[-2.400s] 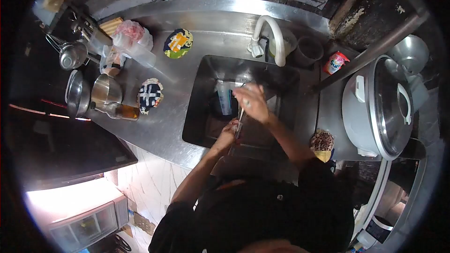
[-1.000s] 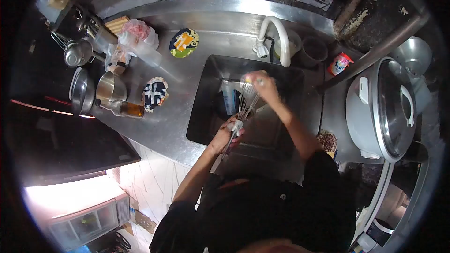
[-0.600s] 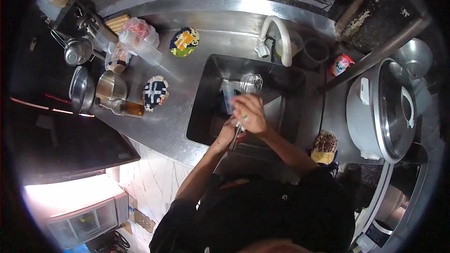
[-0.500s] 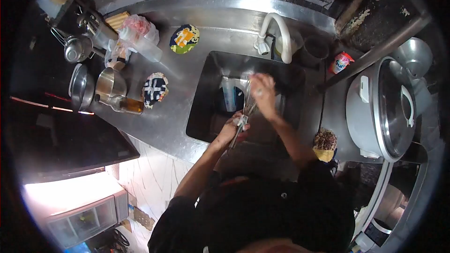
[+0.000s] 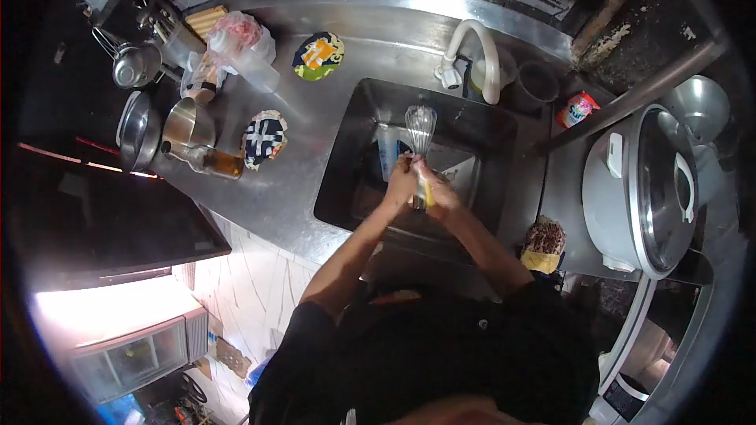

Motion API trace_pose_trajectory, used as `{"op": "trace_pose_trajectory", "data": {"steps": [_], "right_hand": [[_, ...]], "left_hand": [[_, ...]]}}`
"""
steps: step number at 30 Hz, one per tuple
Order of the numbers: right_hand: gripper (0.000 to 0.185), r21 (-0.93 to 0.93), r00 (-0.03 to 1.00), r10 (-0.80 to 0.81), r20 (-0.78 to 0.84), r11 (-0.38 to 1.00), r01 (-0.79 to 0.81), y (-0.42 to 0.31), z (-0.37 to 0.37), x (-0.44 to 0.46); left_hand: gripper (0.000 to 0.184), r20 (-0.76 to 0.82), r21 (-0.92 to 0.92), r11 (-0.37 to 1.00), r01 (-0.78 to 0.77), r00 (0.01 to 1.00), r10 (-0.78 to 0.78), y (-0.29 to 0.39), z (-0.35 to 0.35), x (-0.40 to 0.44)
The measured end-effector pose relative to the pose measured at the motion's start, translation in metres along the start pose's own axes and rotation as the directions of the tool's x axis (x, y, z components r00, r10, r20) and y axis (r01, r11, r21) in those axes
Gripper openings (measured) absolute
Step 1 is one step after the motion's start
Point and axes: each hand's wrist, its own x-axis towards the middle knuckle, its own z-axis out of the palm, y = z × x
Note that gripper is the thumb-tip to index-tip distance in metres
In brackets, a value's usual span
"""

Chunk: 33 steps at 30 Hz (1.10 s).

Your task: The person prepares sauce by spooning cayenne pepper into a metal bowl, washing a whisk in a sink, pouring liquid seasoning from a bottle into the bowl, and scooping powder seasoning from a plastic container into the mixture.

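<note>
A wire whisk (image 5: pixel 421 127) is held over the sink, its wire loops pointing away from me. My left hand (image 5: pixel 401 182) is closed around its handle. Against the same handle, my right hand (image 5: pixel 441 195) is closed with a yellow sponge (image 5: pixel 428 192) pressed in it; some of the sponge is hidden by the fingers. Below the hands, the dark sink (image 5: pixel 339 169) holds a clear bluish container (image 5: pixel 387 151) and other pieces that are partly covered.
A white faucet (image 5: pixel 490 63) arches over the sink's back edge. On the left counter lie cloth pads (image 5: pixel 264 140), a bottle (image 5: pixel 222 164) and a metal pot (image 5: pixel 189 122). To the right stand a large rice cooker (image 5: pixel 618 189), a detergent packet (image 5: pixel 577 109) and a brush (image 5: pixel 543 244).
My right hand has come down from the whisk's wires to its handle, beside my left hand. The wire loops are now uncovered, and the yellow sponge shows. The view has shifted slightly.
</note>
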Motion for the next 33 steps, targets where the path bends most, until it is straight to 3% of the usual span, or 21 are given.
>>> {"op": "trace_pose_trajectory", "data": {"steps": [1,2,3,5,6,8,10,11,12,13,15,16,18,20,23,24,26,28,31,32,33], "right_hand": [[0.031,0.122,0.969,0.092,0.231,0.985,-0.122,0.0,-0.013,0.008],[0.027,0.211,0.878,0.146,0.457,0.941,-0.266,-0.001,-0.023,0.015],[0.023,0.26,0.734,0.158,0.661,0.869,-0.421,0.002,-0.032,0.019],[0.018,0.041,0.908,0.219,0.356,0.968,-0.249,-0.002,-0.006,-0.006],[0.02,-0.065,0.944,0.176,0.279,0.984,-0.165,0.008,-0.002,-0.016],[0.028,-0.26,0.978,0.178,0.105,0.954,-0.146,0.013,-0.002,-0.034],[0.037,-0.621,0.983,-0.176,0.055,0.765,0.172,0.023,-0.036,-0.006],[0.042,-0.762,0.934,-0.348,0.084,0.581,0.285,0.012,-0.014,-0.006],[0.049,-0.974,0.863,-0.501,-0.064,0.218,0.054,-0.004,0.007,-0.01],[0.047,-0.966,0.841,-0.54,-0.049,0.239,0.098,-0.001,-0.004,0.006],[0.044,-0.944,0.787,-0.616,-0.027,0.275,0.183,0.017,-0.04,0.041],[0.034,-0.655,0.965,-0.261,-0.038,0.735,0.173,0.004,-0.022,0.021],[0.021,-0.207,0.97,0.153,0.191,0.972,-0.112,-0.002,-0.034,0.01],[0.013,0.095,0.813,0.249,0.527,0.933,-0.347,-0.013,-0.029,0.004],[0.014,0.267,0.892,0.189,0.411,0.91,-0.316,-0.024,-0.018,0.008],[0.015,0.271,0.877,0.203,0.435,0.9,-0.342,-0.022,-0.019,0.006],[0.016,-0.251,0.961,0.152,0.23,0.964,-0.092,-0.02,-0.016,-0.015],[0.016,-0.62,0.989,-0.131,0.064,0.772,0.142,0.004,-0.029,-0.023],[0.017,-0.498,0.978,-0.2,-0.05,0.854,0.149,0.003,-0.033,-0.022],[0.021,-0.47,0.997,-0.08,-0.004,0.88,0.069,-0.002,-0.036,-0.018],[0.024,-0.449,0.998,0.042,0.045,0.893,-0.017,-0.011,-0.04,-0.011]], "left_hand": [[0.034,0.154,-0.296,0.951,0.094,0.987,-0.05,0.006,-0.007,0.005],[0.029,0.259,-0.517,0.788,0.334,0.939,-0.228,0.008,-0.01,0.007],[0.027,0.429,-0.65,0.603,0.463,0.878,-0.212,0.01,-0.014,0.013],[0.025,0.692,-0.71,0.145,0.689,0.721,-0.036,0.013,-0.021,0.03],[0.019,0.544,-0.763,0.288,0.579,0.816,-0.197,0.015,-0.023,0.037],[0.021,0.309,-0.719,0.593,0.363,0.931,-0.195,0.004,-0.018,0.054],[0.029,-0.068,-0.576,0.816,0.055,0.991,-0.115,0.018,-0.001,0.045],[0.034,-0.204,-0.294,0.954,-0.062,0.979,0.001,0.007,0.007,0.049],[0.033,-0.333,-0.001,0.969,-0.248,0.914,0.234,-0.003,0.021,0.05],[0.032,-0.38,0.308,0.875,-0.374,0.795,0.474,0.006,0.027,0.041],[0.029,-0.239,-0.218,0.965,-0.147,0.967,0.093,0.045,0.017,0.039],[0.027,-0.095,-0.449,0.893,0.02,0.993,-0.07,0.06,0.01,0.041],[0.024,0.016,-0.53,0.846,0.064,0.998,-0.065,0.072,-0.007,0.047],[0.022,0.156,-0.587,0.79,0.173,0.983,-0.1,0.061,-0.015,0.06],[0.024,0.338,-0.608,0.705,0.365,0.923,-0.186,0.047,0.001,0.058],[0.027,0.3,-0.558,0.773,0.301,0.942,-0.151,0.046,0.003,0.06],[0.031,0.057,-0.489,0.867,0.096,0.995,-0.078,0.046,-0.002,0.065],[0.04,-0.188,-0.355,0.934,0.05,0.974,-0.124,0.05,-0.008,0.06],[0.046,-0.31,-0.142,0.985,0.103,0.94,-0.143,0.068,0.006,0.031],[0.051,-0.379,0.104,0.994,0.041,0.925,0.001,0.06,0.017,0.024],[0.052,-0.241,0.222,0.975,-0.03,0.967,0.085,0.042,0.021,0.024]]}}
